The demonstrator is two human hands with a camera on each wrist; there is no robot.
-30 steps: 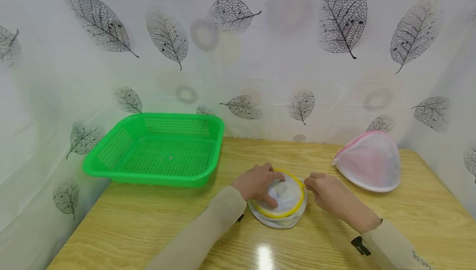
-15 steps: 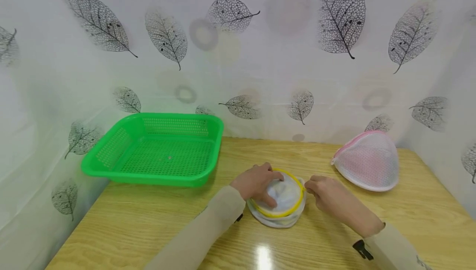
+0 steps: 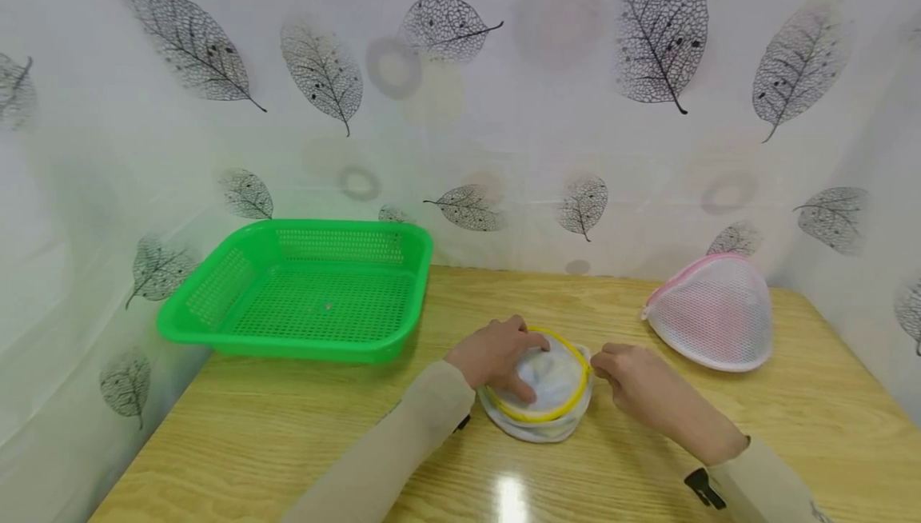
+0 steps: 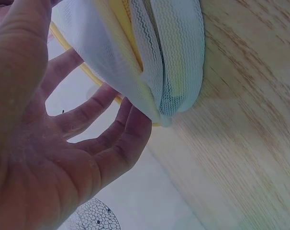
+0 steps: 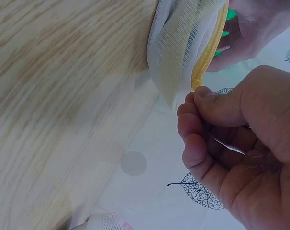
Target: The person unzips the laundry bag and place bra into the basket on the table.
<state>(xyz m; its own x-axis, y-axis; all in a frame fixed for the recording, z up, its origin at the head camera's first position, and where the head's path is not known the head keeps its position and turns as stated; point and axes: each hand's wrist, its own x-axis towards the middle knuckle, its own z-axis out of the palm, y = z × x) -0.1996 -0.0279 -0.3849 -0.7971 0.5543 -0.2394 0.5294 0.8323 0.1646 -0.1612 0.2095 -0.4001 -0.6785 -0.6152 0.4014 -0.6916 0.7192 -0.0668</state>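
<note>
A round white mesh laundry bag [image 3: 550, 379] with a yellow zipper [image 3: 557, 415] around its top lies on the table, something pale bulging inside. My left hand [image 3: 500, 359] grips it from the left, thumb and index finger spread over the top; in the left wrist view the other fingers [image 4: 128, 127] curve against the far side of the bag [image 4: 176, 52]. At the right side, my right hand [image 3: 640, 383] pinches the end of the yellow zipper between thumb and index finger. In the right wrist view the zipper end [image 5: 196, 82] shows at the fingertips; any pull tab is hidden by them.
A green perforated plastic basket [image 3: 288, 347] stands at the back left of the wooden table [image 3: 288, 443]. At the back right rests another mesh bag [image 3: 719, 315], white and pink with a pink zipper. A leaf-patterned curtain [image 3: 518, 131] hangs behind.
My right hand has shifted slightly to the right and toward me, still pinching at the zipper. The left hand and the bag stay where they were.
</note>
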